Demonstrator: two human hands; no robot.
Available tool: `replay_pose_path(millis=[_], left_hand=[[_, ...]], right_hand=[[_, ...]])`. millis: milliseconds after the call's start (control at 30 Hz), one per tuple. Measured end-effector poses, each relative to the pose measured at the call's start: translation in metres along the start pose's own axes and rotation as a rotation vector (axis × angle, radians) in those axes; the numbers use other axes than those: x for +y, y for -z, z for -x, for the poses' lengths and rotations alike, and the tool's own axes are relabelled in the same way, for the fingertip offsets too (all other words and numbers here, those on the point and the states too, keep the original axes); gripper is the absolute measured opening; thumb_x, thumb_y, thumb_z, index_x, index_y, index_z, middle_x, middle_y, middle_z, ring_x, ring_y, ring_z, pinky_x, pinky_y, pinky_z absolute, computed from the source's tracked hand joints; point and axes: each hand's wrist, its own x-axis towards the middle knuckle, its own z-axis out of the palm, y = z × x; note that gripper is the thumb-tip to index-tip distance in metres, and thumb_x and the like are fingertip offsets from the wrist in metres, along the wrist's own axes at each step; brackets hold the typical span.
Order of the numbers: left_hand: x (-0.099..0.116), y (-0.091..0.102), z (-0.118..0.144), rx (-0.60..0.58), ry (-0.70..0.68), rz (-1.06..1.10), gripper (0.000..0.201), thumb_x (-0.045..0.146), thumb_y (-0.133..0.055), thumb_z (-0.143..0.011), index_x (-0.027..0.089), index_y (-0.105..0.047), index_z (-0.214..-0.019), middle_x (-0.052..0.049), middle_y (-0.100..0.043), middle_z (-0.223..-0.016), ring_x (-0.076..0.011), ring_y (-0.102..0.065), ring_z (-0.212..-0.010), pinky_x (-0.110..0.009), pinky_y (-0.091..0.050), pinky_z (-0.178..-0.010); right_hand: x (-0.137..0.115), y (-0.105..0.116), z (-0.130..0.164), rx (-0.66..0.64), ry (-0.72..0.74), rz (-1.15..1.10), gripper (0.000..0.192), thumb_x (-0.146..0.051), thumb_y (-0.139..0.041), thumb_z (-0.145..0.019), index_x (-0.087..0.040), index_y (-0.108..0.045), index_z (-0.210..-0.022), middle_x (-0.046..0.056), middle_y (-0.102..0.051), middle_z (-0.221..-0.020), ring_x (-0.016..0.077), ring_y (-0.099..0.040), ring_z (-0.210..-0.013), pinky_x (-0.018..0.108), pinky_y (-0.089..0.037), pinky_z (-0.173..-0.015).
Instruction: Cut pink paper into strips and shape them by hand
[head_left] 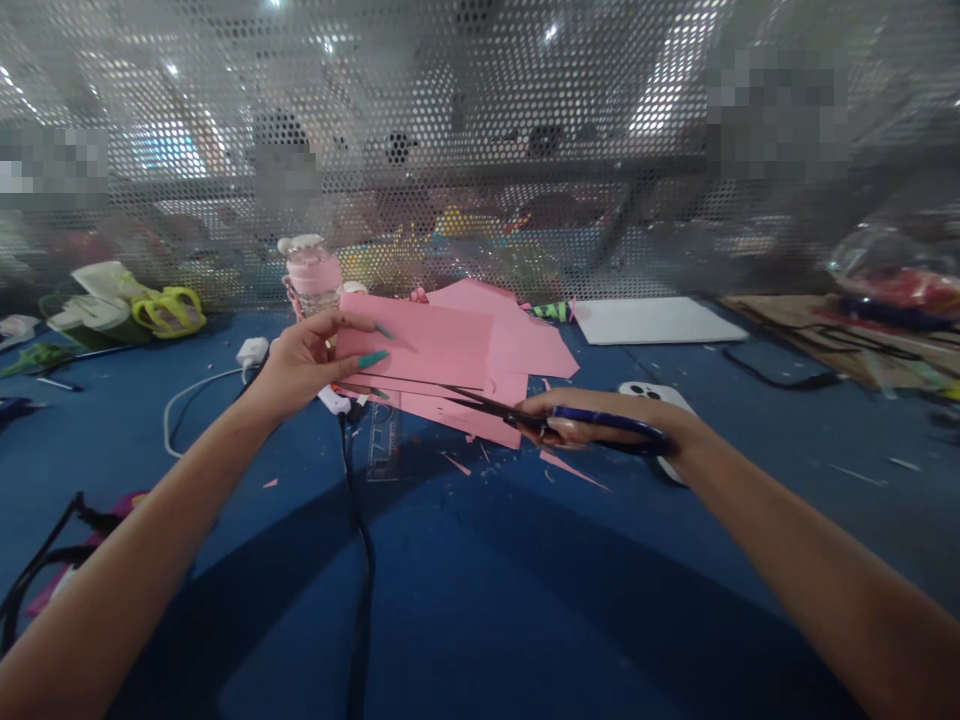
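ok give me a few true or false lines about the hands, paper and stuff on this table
1. The left hand holds a pink sheet. True.
2. The right hand holds a pencil. False: it holds blue-handled scissors with the blades at the pink paper.
3. The table is covered in red. False: the surface is blue.
4. A pink bottle stands behind the left hand. True.
5. A white phone lies by the right hand. True.
6. The perforated screen is behind the person. False: it stands in front, beyond the table.
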Motion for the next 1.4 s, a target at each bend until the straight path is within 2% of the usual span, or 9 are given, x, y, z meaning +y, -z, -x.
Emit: replay_pose_path(millis=[167, 400, 600, 1400], left_hand=[[0.001, -0.001, 0.0, -0.004, -0.002, 0.016, 0.037, 0.022, -0.075, -0.058, 0.016, -0.061, -0.091, -0.002, -0.066, -0.079, -0.0155, -0.065, -0.064, -0.029, -0.059, -0.056], [0.001, -0.001, 0.0, -0.002, 0.001, -0.001, 0.038, 0.023, -0.075, -0.058, 0.015, -0.061, -0.093, -0.003, -0.067, -0.08, -0.0169, -0.065, -0.067, -0.029, -0.059, -0.057], [0.002, -0.001, -0.001, 0.0, -0.019, 0.003, 0.038, 0.022, -0.076, -0.057, 0.014, -0.061, -0.091, -0.003, -0.066, -0.08, -0.0145, -0.065, -0.064, -0.027, -0.058, -0.058], [0.0, 0.0, -0.001, 0.005, -0.016, 0.009, 0.038, 0.021, -0.075, -0.057, 0.014, -0.06, -0.091, -0.002, -0.066, -0.079, -0.0159, -0.066, -0.068, -0.027, -0.058, -0.058]], right_hand=[[-0.002, 0.001, -0.001, -0.043, -0.02, 0.023, 0.054, -0.069, -0.034, -0.074, -0.017, -0.047, -0.078, 0.001, -0.044, -0.069, 0.0103, -0.036, -0.057, 0.024, -0.031, -0.05], [0.007, 0.001, -0.002, -0.056, 0.006, 0.036, 0.038, -0.055, -0.038, -0.078, -0.018, -0.045, -0.076, -0.001, -0.041, -0.065, 0.0094, -0.033, -0.054, 0.024, -0.028, -0.047], [0.015, 0.003, -0.003, -0.072, 0.043, 0.034, 0.028, -0.046, -0.042, -0.079, -0.018, -0.046, -0.079, -0.001, -0.041, -0.066, 0.0089, -0.033, -0.054, 0.023, -0.028, -0.047], [0.008, 0.003, -0.001, -0.078, 0.02, 0.056, 0.046, -0.062, -0.035, -0.078, -0.018, -0.045, -0.077, -0.001, -0.043, -0.066, 0.0088, -0.035, -0.053, 0.023, -0.03, -0.047]])
